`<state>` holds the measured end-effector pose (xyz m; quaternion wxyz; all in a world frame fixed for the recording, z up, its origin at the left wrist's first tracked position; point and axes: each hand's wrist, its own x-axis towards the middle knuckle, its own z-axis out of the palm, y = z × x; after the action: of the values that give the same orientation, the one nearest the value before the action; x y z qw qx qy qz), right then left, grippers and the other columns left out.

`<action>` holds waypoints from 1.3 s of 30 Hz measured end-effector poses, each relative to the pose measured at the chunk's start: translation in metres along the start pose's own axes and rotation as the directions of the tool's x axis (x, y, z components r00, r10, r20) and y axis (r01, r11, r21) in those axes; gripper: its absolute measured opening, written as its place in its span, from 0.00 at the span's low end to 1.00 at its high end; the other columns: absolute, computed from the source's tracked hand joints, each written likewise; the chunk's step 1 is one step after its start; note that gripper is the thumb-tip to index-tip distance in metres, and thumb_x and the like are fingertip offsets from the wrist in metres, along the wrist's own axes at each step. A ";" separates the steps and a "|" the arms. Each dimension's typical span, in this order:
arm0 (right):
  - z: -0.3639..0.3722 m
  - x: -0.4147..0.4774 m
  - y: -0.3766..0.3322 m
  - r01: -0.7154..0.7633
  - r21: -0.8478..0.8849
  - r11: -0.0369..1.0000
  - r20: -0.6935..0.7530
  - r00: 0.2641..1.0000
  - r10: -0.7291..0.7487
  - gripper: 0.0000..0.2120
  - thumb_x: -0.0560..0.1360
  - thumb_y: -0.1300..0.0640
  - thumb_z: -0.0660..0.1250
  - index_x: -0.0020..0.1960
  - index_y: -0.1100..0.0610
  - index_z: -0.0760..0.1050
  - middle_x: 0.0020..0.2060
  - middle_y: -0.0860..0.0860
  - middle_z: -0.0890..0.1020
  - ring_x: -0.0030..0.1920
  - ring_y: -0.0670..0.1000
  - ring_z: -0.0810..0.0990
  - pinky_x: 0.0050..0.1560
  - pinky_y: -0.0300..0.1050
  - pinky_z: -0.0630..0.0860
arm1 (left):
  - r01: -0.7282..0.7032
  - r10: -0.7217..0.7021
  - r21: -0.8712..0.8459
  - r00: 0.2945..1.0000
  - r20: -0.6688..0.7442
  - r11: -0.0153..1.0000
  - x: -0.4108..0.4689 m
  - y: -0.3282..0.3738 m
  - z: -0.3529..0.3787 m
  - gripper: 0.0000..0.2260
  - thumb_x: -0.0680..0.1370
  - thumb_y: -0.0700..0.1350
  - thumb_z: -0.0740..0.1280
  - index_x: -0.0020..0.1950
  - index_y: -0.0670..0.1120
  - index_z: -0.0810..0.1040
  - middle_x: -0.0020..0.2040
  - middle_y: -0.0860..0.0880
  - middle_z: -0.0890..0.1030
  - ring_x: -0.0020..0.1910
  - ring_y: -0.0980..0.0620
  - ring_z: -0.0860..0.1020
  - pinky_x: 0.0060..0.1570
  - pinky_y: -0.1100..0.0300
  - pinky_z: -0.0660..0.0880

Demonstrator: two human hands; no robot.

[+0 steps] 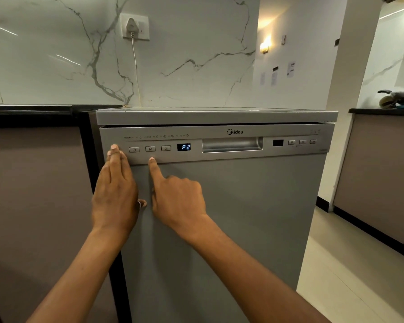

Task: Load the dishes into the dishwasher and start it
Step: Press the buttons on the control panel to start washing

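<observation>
The closed silver-grey metal dishwasher [231, 206] showed P2; left hand [114, 194] lay flat on it, right hand [177, 197] curled, forefinger pointing.

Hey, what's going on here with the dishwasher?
A person stands at a closed Midea dishwasher, apparently choosing a program. The left hand rests flat, fingers straight, against the left end of the control panel. The right hand points its index finger at the panel's lower edge, just below the P button, not on it. The display is lit and reads P2. With the door shut, no dishes show.
</observation>
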<state>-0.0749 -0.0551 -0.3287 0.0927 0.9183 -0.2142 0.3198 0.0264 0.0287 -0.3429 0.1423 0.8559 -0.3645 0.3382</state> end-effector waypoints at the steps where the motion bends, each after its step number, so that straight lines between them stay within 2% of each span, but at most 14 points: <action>1: 0.000 0.000 0.000 0.000 0.002 1.000 0.003 1.000 0.000 0.37 0.80 0.46 0.62 0.82 0.51 0.46 0.35 0.53 0.78 0.26 0.52 0.67 0.26 0.42 0.56 | -0.001 0.001 -0.002 1.000 0.001 1.000 0.000 0.000 0.000 0.62 0.57 0.46 0.86 0.78 0.29 0.50 0.77 0.30 0.55 0.77 0.33 0.58 0.75 0.45 0.63; 5: 0.002 -0.003 -0.001 -0.004 0.014 1.000 0.007 1.000 0.003 0.37 0.80 0.47 0.62 0.82 0.51 0.46 0.33 0.52 0.75 0.26 0.53 0.67 0.26 0.43 0.57 | -0.002 0.002 0.004 1.000 0.001 1.000 0.000 -0.001 -0.001 0.62 0.58 0.47 0.86 0.78 0.29 0.50 0.77 0.30 0.55 0.76 0.33 0.59 0.75 0.45 0.63; 10: 0.001 -0.002 -0.002 -0.004 0.028 1.000 -0.016 1.000 0.005 0.38 0.81 0.45 0.61 0.82 0.51 0.43 0.35 0.53 0.79 0.26 0.53 0.68 0.26 0.43 0.57 | 0.004 -0.004 0.002 1.000 0.006 1.000 0.000 -0.001 0.000 0.62 0.57 0.48 0.86 0.78 0.29 0.51 0.77 0.31 0.55 0.75 0.33 0.60 0.75 0.44 0.64; 14: -0.003 0.004 -0.004 -0.007 0.037 0.999 -0.013 1.000 0.008 0.41 0.80 0.43 0.61 0.82 0.51 0.40 0.37 0.54 0.81 0.27 0.53 0.68 0.27 0.43 0.56 | -0.006 0.005 0.024 1.000 0.018 1.000 0.000 -0.003 0.000 0.63 0.58 0.49 0.86 0.79 0.30 0.49 0.78 0.31 0.54 0.76 0.33 0.59 0.76 0.43 0.61; 18: -0.007 0.009 -0.004 -0.012 0.010 1.000 -0.020 1.000 0.012 0.42 0.80 0.42 0.61 0.82 0.52 0.40 0.33 0.52 0.78 0.24 0.49 0.64 0.26 0.43 0.55 | 0.000 0.000 0.010 1.000 0.015 1.000 0.000 -0.003 0.001 0.63 0.57 0.48 0.86 0.79 0.30 0.50 0.78 0.31 0.55 0.76 0.33 0.58 0.76 0.42 0.61; 22: -0.006 0.011 -0.002 -0.012 -0.015 1.000 -0.013 1.000 0.012 0.43 0.80 0.42 0.62 0.82 0.51 0.39 0.27 0.50 0.69 0.24 0.49 0.64 0.26 0.43 0.55 | -0.001 0.001 0.013 1.000 0.007 1.000 0.001 -0.004 0.002 0.62 0.57 0.48 0.86 0.79 0.30 0.51 0.78 0.32 0.55 0.76 0.34 0.58 0.75 0.40 0.62; 27: 0.001 0.020 -0.001 -0.009 -0.032 0.999 -0.050 0.999 0.008 0.38 0.80 0.48 0.62 0.82 0.51 0.46 0.26 0.50 0.64 0.23 0.49 0.62 0.25 0.42 0.54 | -0.004 0.003 0.051 1.000 0.014 0.999 0.002 -0.005 0.004 0.63 0.59 0.51 0.85 0.79 0.31 0.48 0.79 0.32 0.52 0.79 0.35 0.55 0.77 0.42 0.58; 30: 0.004 0.028 -0.002 -0.017 -0.033 0.999 -0.093 0.996 0.014 0.32 0.80 0.52 0.61 0.81 0.52 0.53 0.27 0.49 0.68 0.22 0.49 0.58 0.26 0.41 0.51 | -0.005 0.004 0.074 1.000 0.012 0.997 0.002 -0.006 0.005 0.63 0.60 0.53 0.84 0.79 0.31 0.47 0.79 0.33 0.51 0.79 0.36 0.54 0.77 0.43 0.58; 32: 0.008 0.030 -0.002 -0.013 -0.036 0.999 -0.093 0.996 0.010 0.30 0.81 0.53 0.61 0.81 0.53 0.56 0.28 0.49 0.70 0.22 0.50 0.57 0.26 0.40 0.51 | -0.002 0.001 0.092 1.000 0.007 0.996 0.002 -0.005 0.005 0.64 0.60 0.54 0.84 0.79 0.31 0.47 0.79 0.32 0.52 0.78 0.36 0.56 0.77 0.44 0.58; 36: 0.011 0.029 0.000 -0.008 -0.078 0.997 -0.099 0.995 0.000 0.30 0.81 0.50 0.62 0.80 0.53 0.58 0.26 0.48 0.65 0.22 0.49 0.55 0.25 0.40 0.50 | 0.004 -0.005 0.114 1.000 0.007 0.993 0.001 -0.003 0.003 0.63 0.60 0.54 0.84 0.79 0.31 0.46 0.79 0.32 0.52 0.77 0.36 0.56 0.78 0.44 0.57; 38: 0.011 0.028 -0.001 0.002 -0.078 0.997 -0.115 0.993 -0.011 0.28 0.83 0.48 0.59 0.81 0.53 0.56 0.27 0.50 0.68 0.23 0.50 0.59 0.25 0.41 0.52 | 0.006 -0.007 0.126 1.000 0.009 0.992 0.001 -0.003 0.003 0.63 0.61 0.54 0.83 0.79 0.31 0.46 0.79 0.32 0.52 0.77 0.35 0.56 0.78 0.44 0.57; 39: 0.008 0.028 -0.002 0.009 -0.065 0.998 -0.121 0.993 -0.017 0.28 0.84 0.47 0.56 0.81 0.53 0.55 0.29 0.51 0.72 0.24 0.51 0.64 0.25 0.41 0.53 | 0.009 -0.010 0.127 1.000 0.011 0.992 0.001 -0.003 0.002 0.63 0.61 0.54 0.83 0.79 0.31 0.46 0.79 0.32 0.52 0.78 0.36 0.56 0.78 0.44 0.57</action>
<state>-0.0499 -0.0654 -0.3174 0.1372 0.8951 -0.2124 0.3672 0.0301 0.0292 -0.3440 0.0867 0.8670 -0.3390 0.3549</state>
